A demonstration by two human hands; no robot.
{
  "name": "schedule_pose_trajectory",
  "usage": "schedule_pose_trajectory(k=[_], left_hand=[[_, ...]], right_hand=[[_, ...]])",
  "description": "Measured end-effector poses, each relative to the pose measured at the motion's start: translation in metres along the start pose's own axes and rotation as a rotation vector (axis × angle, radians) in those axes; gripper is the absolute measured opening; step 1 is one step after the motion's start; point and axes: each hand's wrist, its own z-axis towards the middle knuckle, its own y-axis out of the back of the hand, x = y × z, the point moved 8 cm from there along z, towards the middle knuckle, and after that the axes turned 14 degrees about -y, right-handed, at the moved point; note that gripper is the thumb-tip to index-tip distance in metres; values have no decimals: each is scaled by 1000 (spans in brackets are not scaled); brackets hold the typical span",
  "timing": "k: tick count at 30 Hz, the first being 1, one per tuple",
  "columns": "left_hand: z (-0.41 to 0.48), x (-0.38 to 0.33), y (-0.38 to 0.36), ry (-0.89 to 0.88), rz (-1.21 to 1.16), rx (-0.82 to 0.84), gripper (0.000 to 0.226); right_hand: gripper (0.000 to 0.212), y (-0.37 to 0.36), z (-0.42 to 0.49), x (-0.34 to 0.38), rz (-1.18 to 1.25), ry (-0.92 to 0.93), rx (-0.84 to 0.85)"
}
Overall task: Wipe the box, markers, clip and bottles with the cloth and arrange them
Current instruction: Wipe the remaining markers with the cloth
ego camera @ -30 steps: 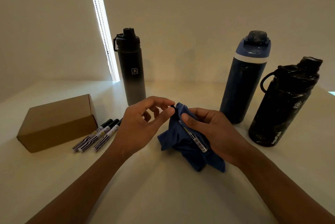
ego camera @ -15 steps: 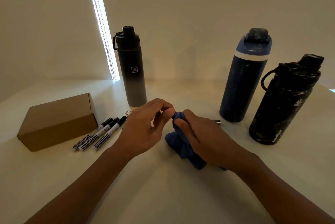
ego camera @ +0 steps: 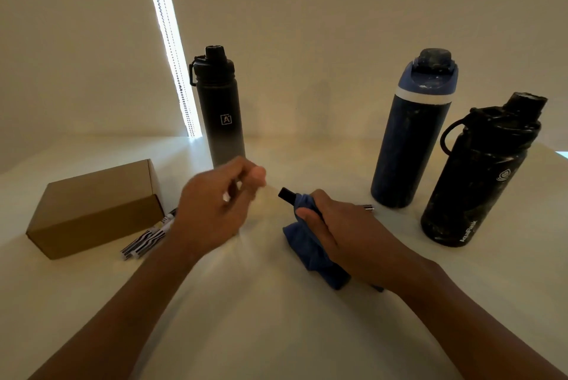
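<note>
On the pale table [ego camera: 276, 333], the R hand [ego camera: 338, 226] gripped the blue cloth [ego camera: 310, 253] round a marker [ego camera: 287, 194], the blurry L hand [ego camera: 215, 204] had bent fingers (can't tell if holding sth), box [ego camera: 95, 207] & more markers [ego camera: 147, 238] sat left, 3 bottles [ego camera: 412, 133] stood behind, then plain wall [ego camera: 322, 26] w/ bright light strip [ego camera: 166, 41].

Dim, warm light; a bright window strip [ego camera: 167, 41] glares, and the left hand [ego camera: 215, 210] is motion-blurred.
</note>
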Motion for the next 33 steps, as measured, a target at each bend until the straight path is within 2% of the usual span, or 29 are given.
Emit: schedule_pose_trajectory(k=[2,3,7,13,20,23,27,29,33], left_hand=[[-1,-8,-16,-49,40,95,49],[0,-10,-21,-74,67,116,51],[-3,-14,-33,-177,59,103,31],[3,-1,-13,-72,-59,-14,23],[-1,-11,-27,-77,-184,45,18],[0,-10,-25,-95,-178,43,21],[2,-16,-18,-134,-159,6,15],[3,-6,-5,-75,-187,-58,13],[-1,14,16,9,-217,-129,12]], right_hand=[[31,-9,1,8,14,51,49],[30,-8,1,12,17,58,11],[26,-2,-5,15,58,70,-24],[32,10,-6,16,98,53,-25],[34,6,-9,19,54,40,-36],[37,6,-9,18,127,24,24],[44,0,-8,9,361,-88,188],[43,-2,-7,4,418,-123,246],[37,0,-6,0,442,-107,246]])
